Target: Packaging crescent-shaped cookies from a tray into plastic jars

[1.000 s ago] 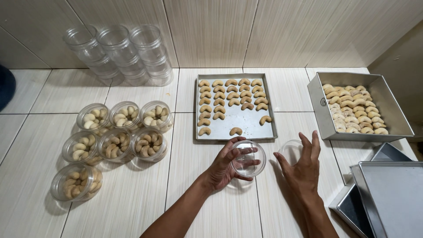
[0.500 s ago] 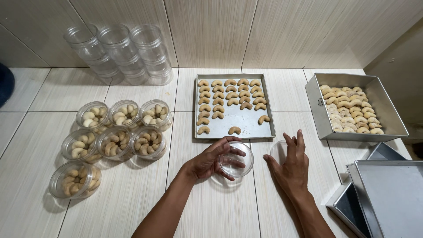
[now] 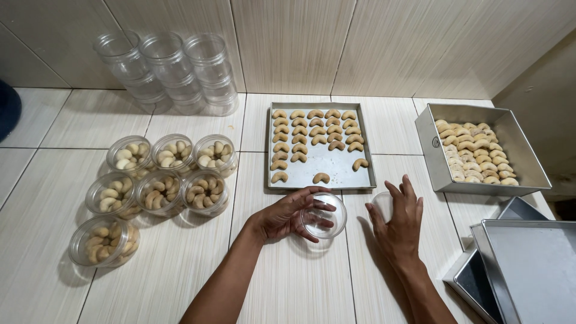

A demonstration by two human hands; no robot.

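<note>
My left hand (image 3: 287, 215) grips an empty clear plastic jar (image 3: 324, 216) standing on the tiled floor, just in front of a flat baking tray (image 3: 324, 162) with rows of crescent cookies (image 3: 312, 135). My right hand (image 3: 397, 219) rests to the right of the jar, its fingers curled over a clear lid (image 3: 381, 203) lying on the floor. The lid is partly hidden under the fingers.
Several filled jars of cookies (image 3: 157, 180) sit at the left. Stacked empty clear jars (image 3: 165, 66) stand against the back wall. A deep tin of cookies (image 3: 477, 150) is at the right, and empty metal trays (image 3: 522, 264) lie at the lower right.
Both hands have lowered toward the floor. The jar came down from a tilted hold to stand upright, and my right hand settled onto the lid.
</note>
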